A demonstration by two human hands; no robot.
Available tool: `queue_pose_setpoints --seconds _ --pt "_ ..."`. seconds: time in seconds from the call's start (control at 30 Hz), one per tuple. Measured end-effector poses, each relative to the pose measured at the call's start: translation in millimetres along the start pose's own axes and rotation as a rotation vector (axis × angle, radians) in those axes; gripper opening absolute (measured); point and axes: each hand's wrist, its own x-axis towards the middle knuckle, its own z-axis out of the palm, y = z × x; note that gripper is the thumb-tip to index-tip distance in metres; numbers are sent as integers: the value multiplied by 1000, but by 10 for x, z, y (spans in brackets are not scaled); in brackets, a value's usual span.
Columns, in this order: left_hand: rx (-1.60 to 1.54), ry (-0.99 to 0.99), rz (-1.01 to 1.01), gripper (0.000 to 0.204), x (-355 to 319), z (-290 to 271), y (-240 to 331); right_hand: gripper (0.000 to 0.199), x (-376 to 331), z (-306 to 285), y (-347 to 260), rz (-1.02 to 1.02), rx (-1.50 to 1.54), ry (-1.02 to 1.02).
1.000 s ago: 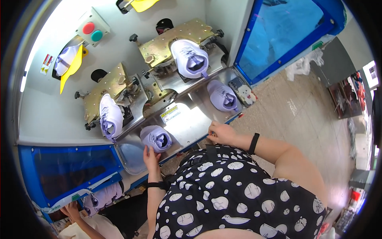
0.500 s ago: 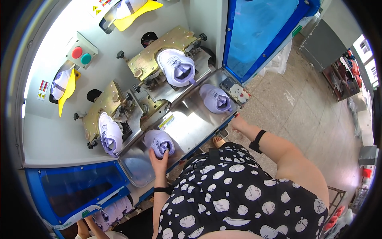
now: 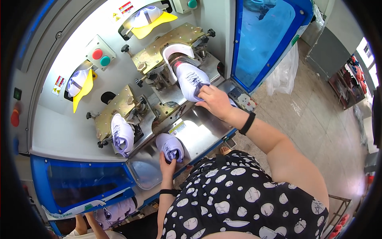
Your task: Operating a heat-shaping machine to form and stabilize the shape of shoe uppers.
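Note:
My right hand [image 3: 217, 102] grips the heel opening of a pale lavender lace-up shoe [image 3: 191, 79] at the right-hand press station. The shoe's toe lies by a white U-shaped pad [image 3: 179, 51] under a brass-coloured plate. On the metal ledge [image 3: 195, 137] a second lavender shoe [image 3: 169, 145] rests nearer to me, and my left hand [image 3: 167, 163] is closed round its heel. Another lavender shoe [image 3: 122, 135] sits at the left-hand station, untouched. Behind my right hand a further shoe on the ledge is almost wholly hidden.
Red and green buttons [image 3: 101, 57] are on the machine's back wall, near yellow guards [image 3: 83, 91]. Blue-framed doors stand at the right [image 3: 234, 59] and lower left [image 3: 131, 181]. A phone [image 3: 243, 100] lies at the ledge's right end. Another person's arms [image 3: 89, 225] show at lower left.
My right hand has risen from beside the ledge to the right-hand station's shoe and taken hold. That shoe has shifted toward me, out of its pad. My left hand keeps its shoe.

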Motion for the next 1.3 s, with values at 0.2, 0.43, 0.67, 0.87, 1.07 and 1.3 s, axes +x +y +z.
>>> queue_pose_setpoints --seconds 0.2,0.43,0.67,0.87,1.07,1.3 --pt "-67 4 30 77 -70 -36 -62 22 -601 -525 -81 107 31 193" --pt "-52 26 41 76 -68 -62 81 23 -1332 -386 257 271 -80 92" --pt "91 -28 -297 73 -43 -154 580 30 -1000 -127 476 285 -172 -191" --pt "-189 -131 -391 75 -28 -185 519 43 -43 -616 99 4 -80 185" --pt "-45 29 -149 66 -101 -330 528 48 1634 -738 530 96 -78 465" --pt "-252 207 -118 51 -401 -493 264 45 2898 -706 804 378 70 149"
